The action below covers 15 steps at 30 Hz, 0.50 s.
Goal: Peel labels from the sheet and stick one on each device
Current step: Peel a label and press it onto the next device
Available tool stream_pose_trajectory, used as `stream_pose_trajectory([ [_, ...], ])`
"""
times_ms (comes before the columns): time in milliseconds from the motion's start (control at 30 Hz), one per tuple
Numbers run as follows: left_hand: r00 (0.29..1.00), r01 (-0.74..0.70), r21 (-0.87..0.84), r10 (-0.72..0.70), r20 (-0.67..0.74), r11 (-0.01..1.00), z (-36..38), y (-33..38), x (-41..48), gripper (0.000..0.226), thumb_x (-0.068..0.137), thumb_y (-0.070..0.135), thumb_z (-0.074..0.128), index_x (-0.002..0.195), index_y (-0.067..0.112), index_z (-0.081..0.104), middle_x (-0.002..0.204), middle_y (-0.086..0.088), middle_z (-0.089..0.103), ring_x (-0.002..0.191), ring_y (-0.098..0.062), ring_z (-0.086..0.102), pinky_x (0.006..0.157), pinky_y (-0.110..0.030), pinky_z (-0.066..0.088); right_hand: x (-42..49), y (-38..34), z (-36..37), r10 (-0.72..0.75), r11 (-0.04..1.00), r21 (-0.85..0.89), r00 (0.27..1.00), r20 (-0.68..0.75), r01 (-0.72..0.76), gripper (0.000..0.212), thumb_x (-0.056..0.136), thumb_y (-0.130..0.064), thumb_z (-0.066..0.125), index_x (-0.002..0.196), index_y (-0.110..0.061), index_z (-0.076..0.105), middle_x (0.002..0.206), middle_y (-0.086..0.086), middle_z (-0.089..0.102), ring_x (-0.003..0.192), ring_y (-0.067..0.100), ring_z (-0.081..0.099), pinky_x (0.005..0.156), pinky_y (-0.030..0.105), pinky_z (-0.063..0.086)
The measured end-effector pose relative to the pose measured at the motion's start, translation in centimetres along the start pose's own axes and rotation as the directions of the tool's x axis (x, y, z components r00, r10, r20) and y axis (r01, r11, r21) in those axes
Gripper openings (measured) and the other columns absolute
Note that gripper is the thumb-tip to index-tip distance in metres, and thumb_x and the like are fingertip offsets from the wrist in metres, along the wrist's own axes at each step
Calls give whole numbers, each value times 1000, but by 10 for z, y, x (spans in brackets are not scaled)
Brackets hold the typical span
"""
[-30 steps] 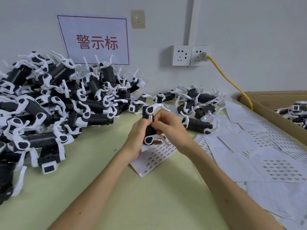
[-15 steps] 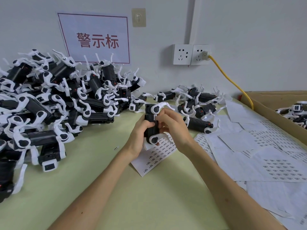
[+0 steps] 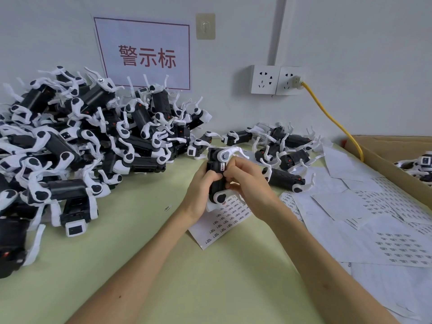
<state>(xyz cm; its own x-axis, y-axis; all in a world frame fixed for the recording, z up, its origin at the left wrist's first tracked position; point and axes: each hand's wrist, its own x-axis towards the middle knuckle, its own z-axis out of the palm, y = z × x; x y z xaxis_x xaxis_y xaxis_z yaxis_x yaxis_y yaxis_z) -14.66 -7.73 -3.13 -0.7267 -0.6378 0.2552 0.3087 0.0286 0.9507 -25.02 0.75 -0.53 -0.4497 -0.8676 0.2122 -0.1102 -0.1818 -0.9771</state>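
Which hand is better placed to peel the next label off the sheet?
Right, probably. The left hand grips the device; the right hand only pinches it at the label, just above the label sheet.

Left hand (image 3: 198,191) and right hand (image 3: 249,183) around device (image 3: 217,187)

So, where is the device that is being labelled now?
In the head view, the device is near the centre, held upright between the left hand and right hand, over the label sheet.
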Motion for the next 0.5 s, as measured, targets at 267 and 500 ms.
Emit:
stream_pose_trajectory([
  [267,987,154,-33,-152,48,988,2,2,3,58,72,41,63,113,0,60,84,-16,65,78,-29,63,62,-39,56,-6,1,3,-337,938,-215,867,-367,273,15,73,-6,54,60,-7,46,57,2,44,58,15,39,57,31,35],
  [500,915,340,55,-344,210,939,-3,9,3,54,89,52,62,117,7,69,95,-17,69,83,-29,69,61,-35,58,-1,-12,-26,-392,874,-374,904,-168,310,23,82,-25,62,101,-25,74,114,-9,66,104,4,60,81,22,45],
])
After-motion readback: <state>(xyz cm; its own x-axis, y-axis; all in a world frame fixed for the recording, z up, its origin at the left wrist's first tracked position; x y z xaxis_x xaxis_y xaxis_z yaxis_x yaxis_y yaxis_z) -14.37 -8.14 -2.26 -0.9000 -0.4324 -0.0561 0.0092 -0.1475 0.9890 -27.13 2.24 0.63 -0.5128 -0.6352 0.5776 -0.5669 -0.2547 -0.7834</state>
